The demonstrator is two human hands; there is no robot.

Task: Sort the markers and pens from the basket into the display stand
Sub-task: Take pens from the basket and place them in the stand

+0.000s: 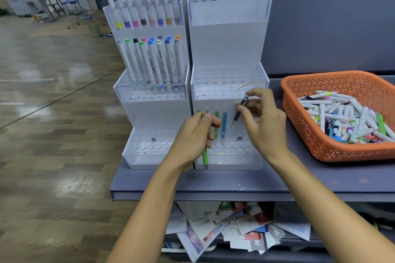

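Observation:
Two clear tiered display stands sit side by side on the grey shelf: the left stand (149, 113) holds white markers with coloured caps on its upper tiers, the right stand (228, 49) has a few pens upright in its lowest tier. My left hand (192, 136) grips a green pen (205, 157) that points down in front of the right stand's lowest tier. My right hand (263, 121) pinches a black pen (239, 111), tip down, over the holes beside a blue pen (224, 124). The orange basket (320, 151) at the right holds several markers and pens.
The grey shelf (235, 183) ends just left of the stands, with open floor beyond. A dark wall panel stands behind the stands and basket. Loose papers and cards (230, 230) lie piled on a lower shelf beneath my arms.

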